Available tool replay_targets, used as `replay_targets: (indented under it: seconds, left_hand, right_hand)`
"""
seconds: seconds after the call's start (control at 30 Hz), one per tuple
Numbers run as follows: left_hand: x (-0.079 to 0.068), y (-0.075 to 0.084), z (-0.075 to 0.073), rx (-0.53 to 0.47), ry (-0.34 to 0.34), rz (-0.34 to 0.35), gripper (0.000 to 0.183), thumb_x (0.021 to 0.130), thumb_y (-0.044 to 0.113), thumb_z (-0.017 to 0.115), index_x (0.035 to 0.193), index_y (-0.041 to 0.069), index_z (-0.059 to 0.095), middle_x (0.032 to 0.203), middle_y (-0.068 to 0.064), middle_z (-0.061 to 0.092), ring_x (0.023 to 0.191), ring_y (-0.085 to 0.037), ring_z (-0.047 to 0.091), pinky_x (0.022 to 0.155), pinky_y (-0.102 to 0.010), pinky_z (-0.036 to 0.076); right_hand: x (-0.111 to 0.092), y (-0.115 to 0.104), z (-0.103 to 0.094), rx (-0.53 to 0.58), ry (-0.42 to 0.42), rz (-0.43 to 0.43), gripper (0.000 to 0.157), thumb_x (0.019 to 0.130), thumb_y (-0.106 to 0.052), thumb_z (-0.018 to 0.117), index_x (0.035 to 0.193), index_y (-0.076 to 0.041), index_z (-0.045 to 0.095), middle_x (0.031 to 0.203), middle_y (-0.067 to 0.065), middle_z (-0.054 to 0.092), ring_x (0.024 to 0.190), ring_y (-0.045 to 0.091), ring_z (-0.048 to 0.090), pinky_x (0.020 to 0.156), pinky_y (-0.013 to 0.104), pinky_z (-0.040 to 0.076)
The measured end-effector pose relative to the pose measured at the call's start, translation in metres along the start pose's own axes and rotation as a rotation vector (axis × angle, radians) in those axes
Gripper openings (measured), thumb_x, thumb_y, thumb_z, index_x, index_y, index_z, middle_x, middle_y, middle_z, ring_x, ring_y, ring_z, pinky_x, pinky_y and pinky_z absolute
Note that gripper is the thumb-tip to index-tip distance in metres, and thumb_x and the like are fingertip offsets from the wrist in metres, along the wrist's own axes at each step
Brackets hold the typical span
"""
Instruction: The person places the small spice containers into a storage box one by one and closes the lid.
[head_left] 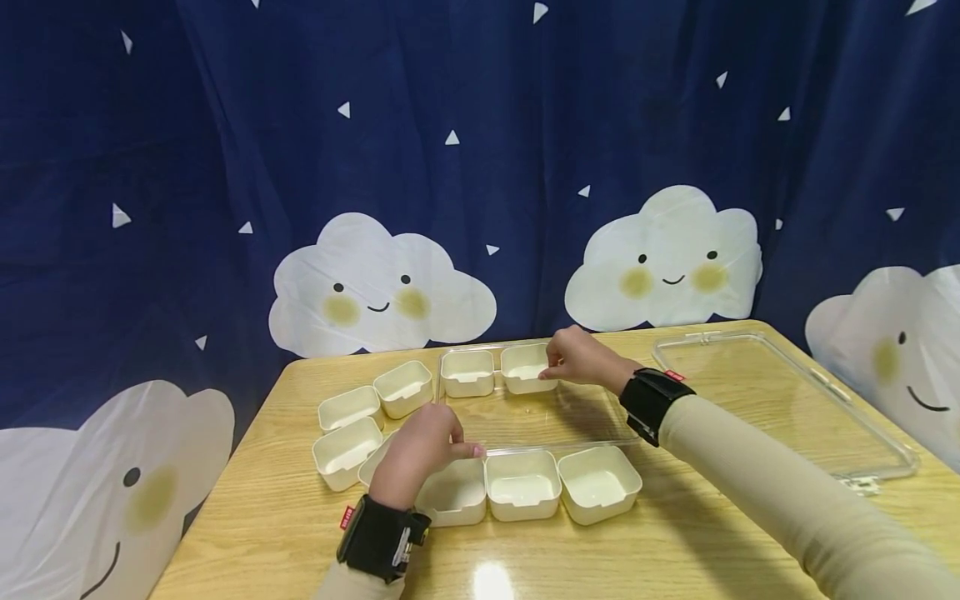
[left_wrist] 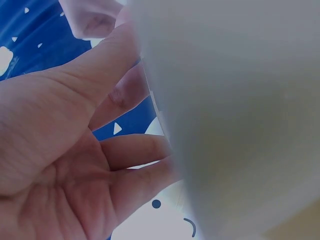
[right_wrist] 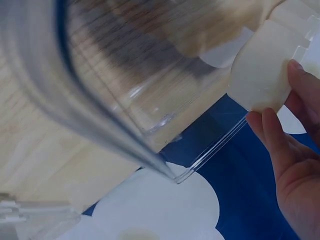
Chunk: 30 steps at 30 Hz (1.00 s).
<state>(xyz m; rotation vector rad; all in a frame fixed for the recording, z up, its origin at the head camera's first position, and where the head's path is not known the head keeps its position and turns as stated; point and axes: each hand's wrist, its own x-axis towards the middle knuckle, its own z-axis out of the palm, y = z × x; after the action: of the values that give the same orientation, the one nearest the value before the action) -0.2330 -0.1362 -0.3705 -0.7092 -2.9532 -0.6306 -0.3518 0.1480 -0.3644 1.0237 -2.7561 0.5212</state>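
My right hand (head_left: 585, 360) pinches the right wall of a cream-coloured small box (head_left: 517, 385) in the back row of a clear plastic case (head_left: 540, 421). In the right wrist view, thumb and fingertips meet at the edge of this cream box (right_wrist: 260, 75). Another cream box (head_left: 467, 385) stands to its left, in the case's back left corner. My left hand (head_left: 420, 446) is at the case's front rim, over a cream box (head_left: 453, 500) outside it. A blurred cream wall (left_wrist: 240, 110) hides the left fingertips in the left wrist view; whether they grip anything I cannot tell.
In front of the case stand two more cream boxes (head_left: 523, 487) side by side. Several others, including one cream box (head_left: 348, 450), cluster at its left. A clear lid (head_left: 787, 408) lies on the wooden table (head_left: 247, 500) at right. A blue curtain (head_left: 525, 167) hangs behind.
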Motion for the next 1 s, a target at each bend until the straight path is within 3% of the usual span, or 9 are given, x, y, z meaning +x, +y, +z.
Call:
replay_targets:
  seconds: [0.33,0.53,1.0]
  left_hand:
    - [-0.001,0.0,0.001,-0.01,-0.005,-0.009,0.038,0.08,0.033,0.086,0.058,0.006,0.07,0.051,0.011,0.037,0.054,-0.007,0.035,0.05,-0.023,0.027]
    - [-0.001,0.0,0.002,0.008,0.006,0.02,0.038,0.08,0.031,0.086,0.056,0.006,0.069,0.051,0.01,0.036,0.054,-0.007,0.034,0.05,-0.022,0.027]
    - [0.0,0.0,0.0,0.021,0.013,0.024,0.039,0.08,0.032,0.086,0.056,0.006,0.069,0.052,0.01,0.038,0.055,-0.008,0.035,0.051,-0.023,0.027]
  right_hand:
    - [0.005,-0.002,0.004,-0.088,-0.06,0.035,0.031,0.077,-0.014,0.089,0.059,-0.008,0.064,0.062,-0.005,0.06,0.058,0.01,0.048,0.055,0.026,0.043]
    - [0.008,-0.008,0.004,-0.123,-0.1,0.061,0.029,0.078,-0.014,0.088,0.061,-0.008,0.065,0.061,-0.004,0.06,0.058,0.012,0.052,0.055,0.026,0.045]
    - [0.016,-0.026,0.004,-0.186,-0.119,0.145,0.026,0.079,-0.009,0.087,0.064,-0.004,0.066,0.064,0.001,0.063,0.061,0.015,0.06,0.061,0.029,0.052]
